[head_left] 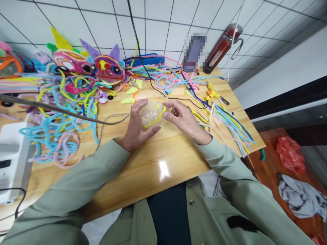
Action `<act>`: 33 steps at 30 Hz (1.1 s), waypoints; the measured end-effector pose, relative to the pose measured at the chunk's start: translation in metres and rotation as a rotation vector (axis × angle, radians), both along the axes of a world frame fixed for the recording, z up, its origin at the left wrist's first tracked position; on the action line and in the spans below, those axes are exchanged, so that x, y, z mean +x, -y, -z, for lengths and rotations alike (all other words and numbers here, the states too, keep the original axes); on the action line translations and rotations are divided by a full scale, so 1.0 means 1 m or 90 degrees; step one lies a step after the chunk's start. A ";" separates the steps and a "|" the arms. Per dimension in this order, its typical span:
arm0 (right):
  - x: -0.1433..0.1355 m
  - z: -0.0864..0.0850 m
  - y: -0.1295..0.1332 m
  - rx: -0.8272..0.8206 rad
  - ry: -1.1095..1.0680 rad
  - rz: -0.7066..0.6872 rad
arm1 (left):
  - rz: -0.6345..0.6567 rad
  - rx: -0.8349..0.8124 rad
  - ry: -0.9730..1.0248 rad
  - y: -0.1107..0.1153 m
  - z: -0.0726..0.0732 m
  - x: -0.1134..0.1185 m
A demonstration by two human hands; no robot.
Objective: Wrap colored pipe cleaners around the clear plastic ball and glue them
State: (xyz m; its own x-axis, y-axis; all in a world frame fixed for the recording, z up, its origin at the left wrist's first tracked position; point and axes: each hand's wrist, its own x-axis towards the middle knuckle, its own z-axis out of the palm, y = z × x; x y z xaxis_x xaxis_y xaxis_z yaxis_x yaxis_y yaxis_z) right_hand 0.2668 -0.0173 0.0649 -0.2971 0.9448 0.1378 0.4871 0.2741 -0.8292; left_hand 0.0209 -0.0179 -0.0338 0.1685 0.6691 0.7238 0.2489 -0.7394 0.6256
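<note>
Between my hands, above the table, is a clear rounded plastic shell (150, 111) with a yellow fuzzy pipe cleaner (156, 120) running along its near edge. My left hand (138, 127) cups the shell's left side, fingertips at its top and thumb below. On the other side my right hand (182, 117) has its thumb and fingers closed at the shell's right edge, where the yellow strip ends. Its fingertips partly hide that edge. Pale yellow fuzzy pieces (129, 101) lie on the table just beyond my left hand.
Decorated animal-like masks (109, 69) and tangled pipe cleaners (56, 126) fill the left. A yellow glue gun (211, 92), loose pipe cleaners (230, 124) and a red flask (222, 49) are at right. A dark cable (143, 54) hangs across the middle; a white device (15, 160) stands left.
</note>
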 end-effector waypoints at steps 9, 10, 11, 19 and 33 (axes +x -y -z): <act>-0.013 0.017 0.001 -0.058 -0.072 0.046 | -0.039 0.037 -0.040 0.000 -0.007 -0.006; -0.015 0.017 0.002 -0.067 -0.076 0.050 | -0.037 0.032 -0.037 0.000 -0.006 -0.006; -0.016 0.018 0.003 -0.075 -0.079 0.054 | -0.034 0.026 -0.037 -0.001 -0.006 -0.006; -0.014 0.024 0.001 -0.099 -0.109 0.062 | 0.004 -0.020 -0.025 -0.002 -0.001 -0.007; -0.020 0.029 0.006 -0.109 -0.148 0.065 | -0.062 -0.021 0.005 0.005 -0.008 -0.003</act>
